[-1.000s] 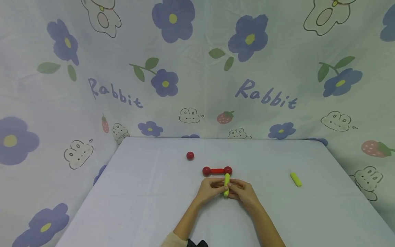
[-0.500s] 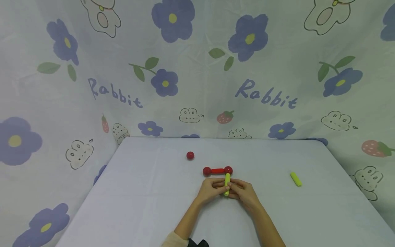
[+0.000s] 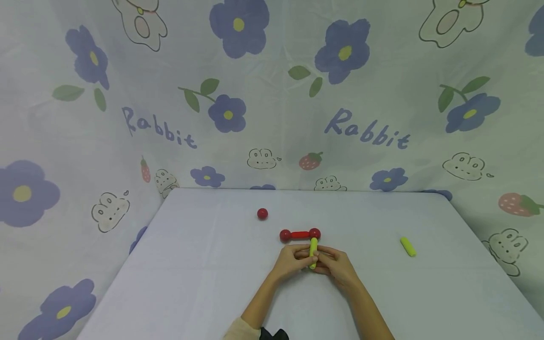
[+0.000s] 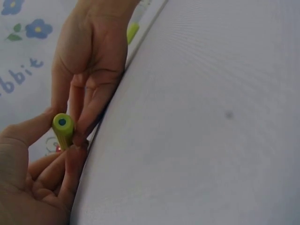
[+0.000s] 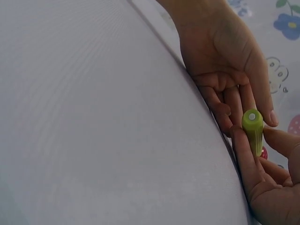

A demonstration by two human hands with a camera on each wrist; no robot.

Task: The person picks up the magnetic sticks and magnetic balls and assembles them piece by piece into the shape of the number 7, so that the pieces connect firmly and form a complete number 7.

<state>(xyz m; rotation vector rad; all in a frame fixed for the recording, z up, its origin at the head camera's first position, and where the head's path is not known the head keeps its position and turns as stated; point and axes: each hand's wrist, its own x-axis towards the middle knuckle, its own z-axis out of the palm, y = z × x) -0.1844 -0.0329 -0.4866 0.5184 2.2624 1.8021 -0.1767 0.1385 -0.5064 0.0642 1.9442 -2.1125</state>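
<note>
Between my two hands, a yellow-green rod (image 3: 313, 254) points away from me, its far end right at a dark red ball (image 3: 314, 233). That ball and a second red ball (image 3: 285, 235) sit at the ends of a red rod (image 3: 300, 234). My left hand (image 3: 290, 262) pinches the yellow-green rod from the left with thumb and fingers. From the right, my right hand (image 3: 336, 267) pinches it too. In the left wrist view, the near end of the yellow-green rod (image 4: 63, 123) shows a small dark round centre. The fingers beneath the rod are partly hidden in the head view.
A loose red ball (image 3: 262, 214) lies farther back on the white table (image 3: 204, 264). Off to the right lies another yellow-green rod (image 3: 408, 246). A cloth (image 3: 280, 94) printed with flowers and rabbits hangs behind the table and at its sides.
</note>
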